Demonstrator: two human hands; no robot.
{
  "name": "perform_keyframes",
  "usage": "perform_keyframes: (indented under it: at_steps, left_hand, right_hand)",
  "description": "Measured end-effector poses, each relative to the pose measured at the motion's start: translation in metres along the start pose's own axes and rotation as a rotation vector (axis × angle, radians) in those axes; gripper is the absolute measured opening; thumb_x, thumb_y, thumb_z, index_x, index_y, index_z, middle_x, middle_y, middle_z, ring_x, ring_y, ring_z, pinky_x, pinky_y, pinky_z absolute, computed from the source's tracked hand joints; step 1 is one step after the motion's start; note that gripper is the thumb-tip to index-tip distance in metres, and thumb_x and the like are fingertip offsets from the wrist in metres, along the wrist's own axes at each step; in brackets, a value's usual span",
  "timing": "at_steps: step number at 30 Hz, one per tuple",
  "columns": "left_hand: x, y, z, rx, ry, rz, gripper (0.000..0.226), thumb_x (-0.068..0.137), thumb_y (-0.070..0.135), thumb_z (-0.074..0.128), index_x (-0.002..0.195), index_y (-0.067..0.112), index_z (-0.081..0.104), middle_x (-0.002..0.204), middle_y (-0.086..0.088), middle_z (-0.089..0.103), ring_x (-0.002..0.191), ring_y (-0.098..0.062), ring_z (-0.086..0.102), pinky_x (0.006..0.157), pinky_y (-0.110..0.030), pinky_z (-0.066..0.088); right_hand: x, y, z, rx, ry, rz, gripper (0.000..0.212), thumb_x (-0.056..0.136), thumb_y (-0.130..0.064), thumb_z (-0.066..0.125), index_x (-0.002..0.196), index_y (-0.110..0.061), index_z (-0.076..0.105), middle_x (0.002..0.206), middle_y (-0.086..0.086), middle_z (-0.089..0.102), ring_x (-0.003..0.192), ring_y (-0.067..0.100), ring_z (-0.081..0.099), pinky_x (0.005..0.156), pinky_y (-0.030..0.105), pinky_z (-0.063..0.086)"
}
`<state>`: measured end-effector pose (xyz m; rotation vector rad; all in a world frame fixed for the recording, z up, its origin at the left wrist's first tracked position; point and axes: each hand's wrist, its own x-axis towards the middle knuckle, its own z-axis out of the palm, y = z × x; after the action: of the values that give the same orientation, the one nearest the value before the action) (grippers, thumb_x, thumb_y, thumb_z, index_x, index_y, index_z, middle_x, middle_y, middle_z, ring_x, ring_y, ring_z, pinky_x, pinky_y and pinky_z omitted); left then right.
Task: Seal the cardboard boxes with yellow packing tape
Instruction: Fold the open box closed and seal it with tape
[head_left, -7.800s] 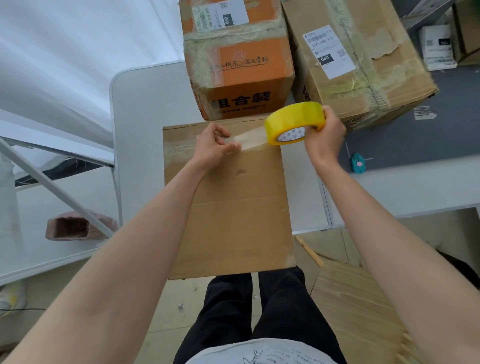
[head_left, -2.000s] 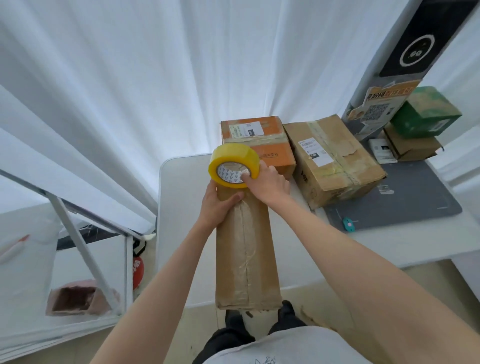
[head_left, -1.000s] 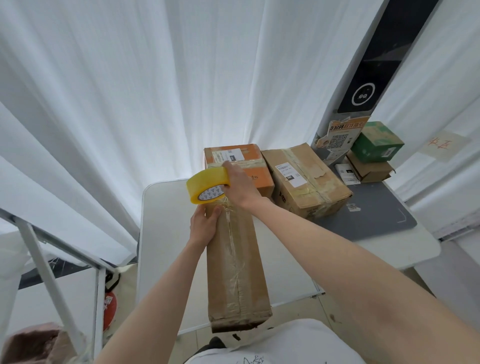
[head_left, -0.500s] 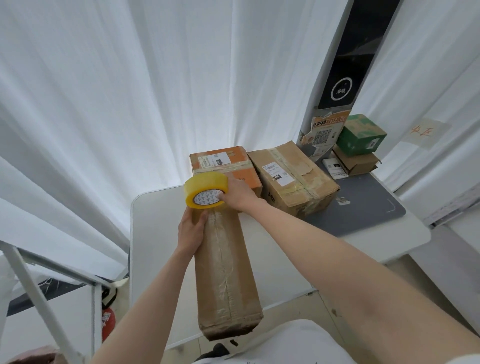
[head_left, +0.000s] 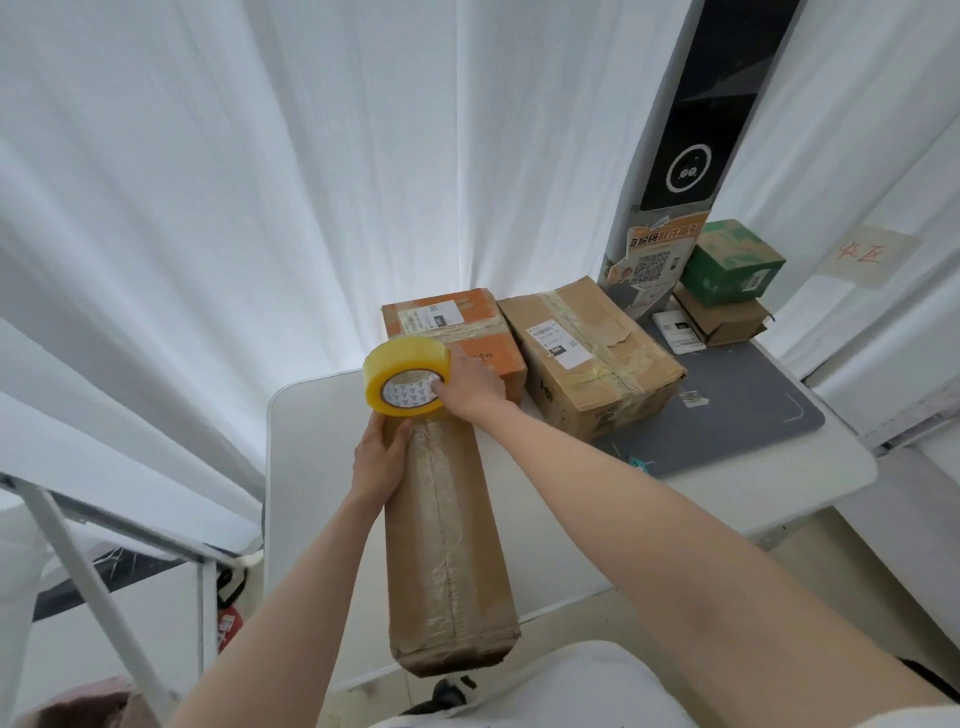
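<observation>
The right hand (head_left: 470, 387) is clamped on the yellow tape roll (head_left: 406, 382), fingers hooked into its core, at the far end of the long cardboard box (head_left: 447, 525) on the white table (head_left: 311, 467). The left hand (head_left: 378, 457) wraps that box's far left edge, thumb on top, just under the roll.

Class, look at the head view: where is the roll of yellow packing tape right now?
Centre of view: the yellow tape roll sits at the long cardboard box's far end, gripped by the right hand, just before the orange box.

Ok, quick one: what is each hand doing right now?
Left hand: closed on the far end of the long cardboard box, steadying it.
Right hand: holding the yellow tape roll, fingers in its core.
</observation>
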<state>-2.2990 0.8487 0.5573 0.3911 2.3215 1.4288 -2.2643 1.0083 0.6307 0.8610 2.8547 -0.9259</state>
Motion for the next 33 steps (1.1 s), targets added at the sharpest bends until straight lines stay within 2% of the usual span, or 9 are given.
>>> perform_keyframes:
  at_steps: [6,14,16,18,20,23,26,29,33]
  left_hand:
    - [-0.001,-0.001,-0.002,-0.026,-0.009,-0.008,0.051,0.104,0.034,0.055,0.152,0.033,0.041,0.145,0.0,0.055,0.132,-0.024,0.051,0.102,-0.031,0.039]
    - [0.001,-0.002,-0.003,0.014,-0.027,0.024,0.053,0.105,0.039,0.051,0.155,0.038,0.034,0.148,0.001,0.053,0.135,-0.026,0.05,0.111,-0.042,0.041]
    - [-0.002,0.001,-0.002,0.124,-0.021,0.085,0.055,0.106,0.039,0.047,0.158,0.037,0.027,0.16,0.004,0.041,0.142,-0.026,0.043,0.113,-0.047,0.04]
    - [-0.005,0.004,-0.003,0.318,-0.005,0.14,0.059,0.108,0.042,0.04,0.161,0.037,0.016,0.169,0.012,0.015,0.149,-0.023,0.032,0.111,-0.051,0.042]
    - [-0.008,0.007,-0.004,0.448,0.019,0.198,0.06,0.108,0.044,0.036,0.162,0.034,0.012,0.17,0.013,0.004,0.154,-0.02,0.022,0.116,-0.052,0.036]
    - [-0.013,0.005,-0.01,0.578,-0.014,0.265,0.064,0.106,0.049,0.035,0.162,0.026,0.013,0.17,0.004,0.013,0.154,-0.022,0.02,0.124,-0.05,0.022]
    - [-0.015,-0.002,-0.015,0.687,-0.047,0.264,0.068,0.105,0.055,0.03,0.163,0.026,0.009,0.17,0.002,0.012,0.156,-0.021,0.014,0.127,-0.046,0.013]
    - [-0.014,-0.005,-0.016,0.79,-0.043,0.224,0.069,0.104,0.06,0.024,0.163,0.028,0.006,0.171,0.004,0.01,0.157,-0.022,0.007,0.128,-0.047,0.009]
    - [-0.014,-0.002,-0.013,0.842,-0.017,0.199,0.069,0.102,0.063,0.024,0.162,0.031,0.01,0.169,0.007,0.016,0.156,-0.025,0.013,0.127,-0.05,0.012]
  right_hand:
    - [0.0,-0.006,-0.005,0.008,-0.004,-0.054,0.055,0.101,-0.027,0.055,0.149,-0.011,0.034,0.129,0.015,0.062,0.123,0.038,0.056,0.098,0.042,0.042]
    - [-0.004,0.005,-0.008,0.138,0.037,-0.066,0.052,0.1,-0.024,0.056,0.146,-0.011,0.035,0.127,0.016,0.061,0.123,0.038,0.053,0.103,0.048,0.038]
    - [-0.005,0.011,-0.007,0.192,0.052,-0.054,0.052,0.097,-0.027,0.061,0.143,-0.015,0.04,0.127,0.014,0.061,0.122,0.037,0.054,0.104,0.051,0.043]
    - [-0.006,0.015,-0.004,0.224,0.065,-0.023,0.05,0.094,-0.03,0.064,0.139,-0.017,0.045,0.122,0.013,0.063,0.116,0.036,0.058,0.096,0.048,0.049]
    - [-0.005,0.019,0.0,0.198,0.057,-0.001,0.05,0.093,-0.034,0.065,0.137,-0.018,0.045,0.119,0.013,0.065,0.112,0.036,0.061,0.085,0.043,0.051]
    - [-0.003,0.023,0.006,0.141,0.059,0.03,0.057,0.09,-0.049,0.067,0.134,-0.021,0.045,0.12,0.006,0.066,0.111,0.032,0.062,0.078,0.037,0.047]
    - [-0.002,0.018,0.012,0.096,0.088,0.057,0.062,0.086,-0.058,0.069,0.132,-0.021,0.048,0.122,0.005,0.066,0.113,0.032,0.062,0.08,0.039,0.047]
    - [-0.001,0.011,0.016,0.058,0.119,0.064,0.057,0.091,-0.052,0.066,0.135,-0.022,0.047,0.124,0.009,0.065,0.116,0.038,0.061,0.086,0.043,0.049]
    - [-0.002,0.009,0.01,0.048,0.102,0.027,0.056,0.097,-0.043,0.061,0.145,-0.023,0.04,0.129,0.011,0.063,0.12,0.039,0.058,0.093,0.048,0.049]
